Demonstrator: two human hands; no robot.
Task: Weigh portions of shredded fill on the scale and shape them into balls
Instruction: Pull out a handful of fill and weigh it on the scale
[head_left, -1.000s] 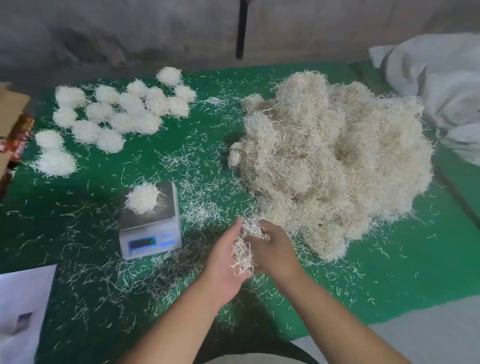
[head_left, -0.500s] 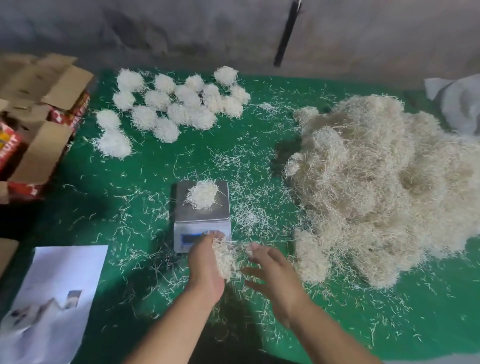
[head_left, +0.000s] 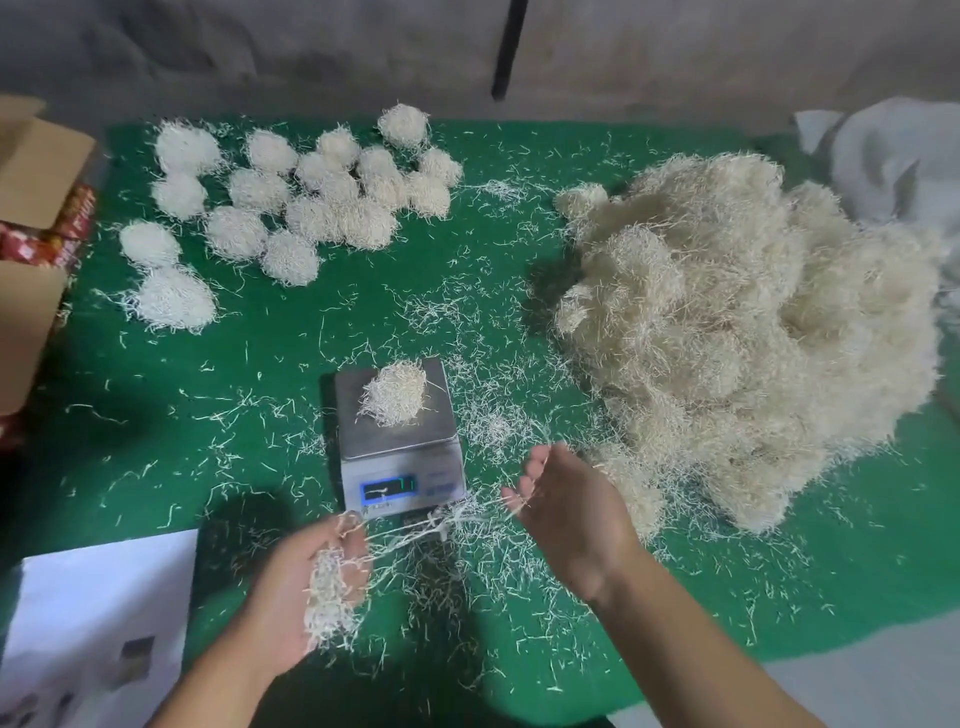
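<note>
Fill of this kind looks almost weightless, springy and prone to shedding: thin pale shreds that tangle into each other and drop loose bits at any tug. A small tuft (head_left: 332, 592) sits in the left hand (head_left: 306, 587) at about 7 o'clock from the scale (head_left: 400, 441), with the fingers (head_left: 349, 525) curled round it. A few long strands (head_left: 441, 519) stretch from that tuft across to the right hand (head_left: 566, 509), at about 4 o'clock from the scale; its fingers appear to pinch their far ends, though the pinch itself is hard to make out.

On the scale's steel pan lies a portion (head_left: 395, 394), loose and only half rounded. The lit display shows digits that I cannot read with certainty. The big heap (head_left: 743, 332) rises at 2 o'clock on the green tabletop (head_left: 260, 364), and the finished balls (head_left: 291, 197) cluster at 11 o'clock, touching one another in places.

Such stuff likely wants a cupped, whole-palm hold instead of a fingertip pinch, which would only draw out single strands as seen here. Gathering from below and pressing gently between both palms should make it keep a ball shape. Squeezing will not harm it, but it will probably spring back somewhat and scatter more stray shreds (head_left: 498, 415) around the scale.
</note>
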